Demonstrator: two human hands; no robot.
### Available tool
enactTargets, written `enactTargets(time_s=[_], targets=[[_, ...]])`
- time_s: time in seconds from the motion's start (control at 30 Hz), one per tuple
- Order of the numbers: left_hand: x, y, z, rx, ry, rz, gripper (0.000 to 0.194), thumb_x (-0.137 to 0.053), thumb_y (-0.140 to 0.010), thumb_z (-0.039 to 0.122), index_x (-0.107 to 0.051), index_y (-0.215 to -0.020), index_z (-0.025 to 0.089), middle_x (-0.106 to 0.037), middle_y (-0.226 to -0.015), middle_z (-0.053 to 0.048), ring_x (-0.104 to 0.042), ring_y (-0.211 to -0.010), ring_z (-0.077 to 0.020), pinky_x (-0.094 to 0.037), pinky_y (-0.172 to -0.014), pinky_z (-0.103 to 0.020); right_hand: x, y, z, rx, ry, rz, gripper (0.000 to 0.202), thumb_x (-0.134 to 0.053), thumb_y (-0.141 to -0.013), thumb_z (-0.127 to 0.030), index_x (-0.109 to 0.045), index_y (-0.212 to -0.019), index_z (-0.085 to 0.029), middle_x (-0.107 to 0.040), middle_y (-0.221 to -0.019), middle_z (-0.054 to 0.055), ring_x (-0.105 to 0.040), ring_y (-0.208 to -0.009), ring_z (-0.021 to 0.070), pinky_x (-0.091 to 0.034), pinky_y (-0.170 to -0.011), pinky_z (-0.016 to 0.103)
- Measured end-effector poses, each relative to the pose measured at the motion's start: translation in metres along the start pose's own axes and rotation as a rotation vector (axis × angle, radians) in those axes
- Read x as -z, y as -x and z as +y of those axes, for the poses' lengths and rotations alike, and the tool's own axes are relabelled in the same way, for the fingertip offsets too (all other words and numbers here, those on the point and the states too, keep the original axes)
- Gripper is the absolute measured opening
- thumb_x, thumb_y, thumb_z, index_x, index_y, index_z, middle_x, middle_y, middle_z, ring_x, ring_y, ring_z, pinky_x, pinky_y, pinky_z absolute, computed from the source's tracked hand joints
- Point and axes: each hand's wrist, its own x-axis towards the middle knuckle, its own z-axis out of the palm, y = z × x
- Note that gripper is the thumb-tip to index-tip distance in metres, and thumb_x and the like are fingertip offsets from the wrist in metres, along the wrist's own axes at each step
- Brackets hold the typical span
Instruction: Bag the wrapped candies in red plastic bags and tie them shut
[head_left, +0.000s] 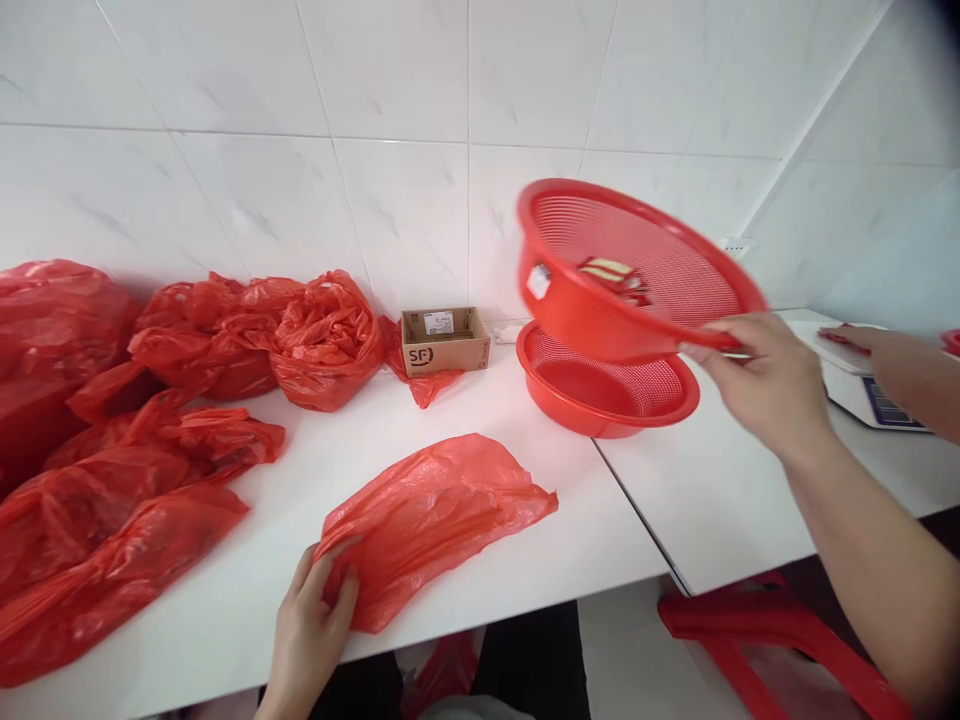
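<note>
Red basket point(585, 318) is being held tilted above the tabletop point(330, 450), its rim being clamped between the thumb and fingers of the right hand point(765, 385); small packets point(615, 275) are being carried inside. A second basket point(574, 402) is being overhung, left of that hand. Red plastic bag point(442, 510) is being pinched at its near end by the left hand point(315, 610), an open carton point(448, 352) being seen beyond it.
</note>
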Motion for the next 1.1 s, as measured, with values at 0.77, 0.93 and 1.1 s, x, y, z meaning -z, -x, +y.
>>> enactTargets(time_s=[0.77,0.93,1.1], targets=[[0.062,-0.010,0.006,-0.060,0.062,-0.559,0.022,-0.048,-0.086,0.027,-0.068,-0.095,0.025,-0.065,-0.105,-0.006,-0.061,-0.104,-0.0235,-0.051,-0.090,-0.034,-0.029,0.126,-0.068,0.029,0.314,-0.687,0.025,-0.048,-0.088,-0.030,-0.067,-0.103,-0.030,-0.064,-0.114,0.001,-0.065,-0.066,0.0144,-0.042,-0.055,0.029],[0.056,-0.014,0.001,-0.101,0.030,-0.382,0.030,-0.053,-0.088,0.040,-0.068,-0.113,0.034,-0.044,-0.143,-0.004,-0.051,-0.126,-0.0273,-0.051,-0.096,-0.038,-0.011,0.119,-0.091,0.040,0.509,-0.857,0.027,-0.052,-0.084,-0.033,-0.068,-0.105,-0.034,-0.070,-0.101,0.001,-0.068,-0.073,0.0226,-0.040,-0.055,0.030],[0.047,-0.003,-0.003,-0.076,0.092,-0.227,0.036,-0.058,-0.087,0.041,-0.063,-0.122,0.040,-0.040,-0.146,-0.002,-0.048,-0.129,-0.0284,-0.050,-0.099,-0.044,-0.009,0.108,-0.111,0.146,0.422,-1.123,0.044,-0.066,-0.075,-0.058,-0.068,-0.111,-0.032,-0.072,-0.095,0.004,-0.068,-0.082,0.0299,-0.044,-0.064,0.035]])
